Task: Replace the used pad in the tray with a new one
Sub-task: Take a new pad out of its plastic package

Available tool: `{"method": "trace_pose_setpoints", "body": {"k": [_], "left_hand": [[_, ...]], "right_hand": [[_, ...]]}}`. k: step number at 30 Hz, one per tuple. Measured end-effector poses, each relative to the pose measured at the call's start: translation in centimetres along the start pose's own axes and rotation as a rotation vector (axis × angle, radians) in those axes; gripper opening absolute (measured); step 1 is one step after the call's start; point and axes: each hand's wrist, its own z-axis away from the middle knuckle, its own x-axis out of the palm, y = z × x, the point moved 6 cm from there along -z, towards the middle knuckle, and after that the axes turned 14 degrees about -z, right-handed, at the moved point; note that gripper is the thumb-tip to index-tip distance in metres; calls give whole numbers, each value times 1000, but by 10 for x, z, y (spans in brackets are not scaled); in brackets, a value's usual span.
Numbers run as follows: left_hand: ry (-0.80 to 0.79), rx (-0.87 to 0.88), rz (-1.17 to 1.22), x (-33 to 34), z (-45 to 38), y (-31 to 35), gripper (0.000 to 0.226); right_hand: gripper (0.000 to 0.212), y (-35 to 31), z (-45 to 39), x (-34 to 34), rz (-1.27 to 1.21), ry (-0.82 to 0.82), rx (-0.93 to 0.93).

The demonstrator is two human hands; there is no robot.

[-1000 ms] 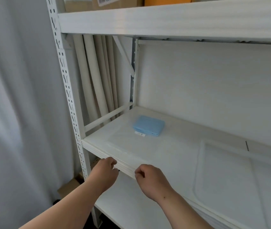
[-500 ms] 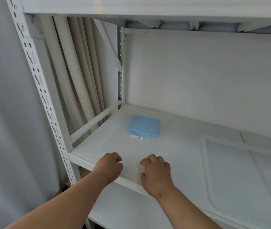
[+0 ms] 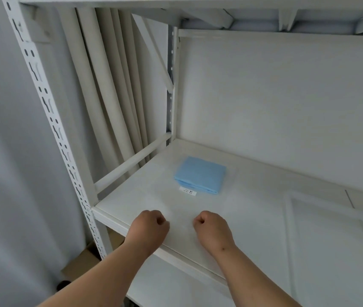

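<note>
We stand at a white shelf (image 3: 253,209) on a metal rack, and it carries everything the job concerns. On its right part lies a pale tray (image 3: 331,235) with a raised rim, cut off by the right edge of the view; whether a used pad lies in it we cannot tell, since all there is the same white. A thin white sheet (image 3: 154,196) seems to cover the left part of the shelf up to its front edge, though its outline is faint. On that sheet, toward the back left corner of the shelf, sits a folded blue pad (image 3: 200,173), with a small white label (image 3: 187,191) just beside its near edge; the print is too small to read.

Our left hand (image 3: 147,229) and right hand (image 3: 212,229) hover at the front edge of the shelf, a little apart, both with fingers curled into loose fists. Whether they pinch the sheet or hold nothing, we cannot make out.

We judge the task barely begun: the blue pad is folded and untouched, and nothing has visibly been lifted from the tray.
</note>
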Motion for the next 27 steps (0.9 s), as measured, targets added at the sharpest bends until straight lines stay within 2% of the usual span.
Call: {"method": "trace_pose_setpoints", "body": {"k": [2,4,6,8,13,19,27], "left_hand": [[-1,-49,79,1,2,0,27],[-30,-140,261,5,3,-1,34],[-67,-246,476,7,4,0,39],[-92,-306,586,8,3,1,42],[-118,-278,619,9,4,6,41],[-211,-215,612,13,5,15,20],[-236,-248,637,15,3,16,13]], "right_hand": [[24,3,-5,-3,-168,-4,60],[16,3,-5,-4,-264,-19,71],[11,1,-4,-3,-306,-40,59],[12,-1,-3,-4,-314,-54,49],[10,-3,-2,-2,-305,-79,37],[14,-5,-1,0,-303,-108,46],[21,1,1,1,-393,-162,103]]}}
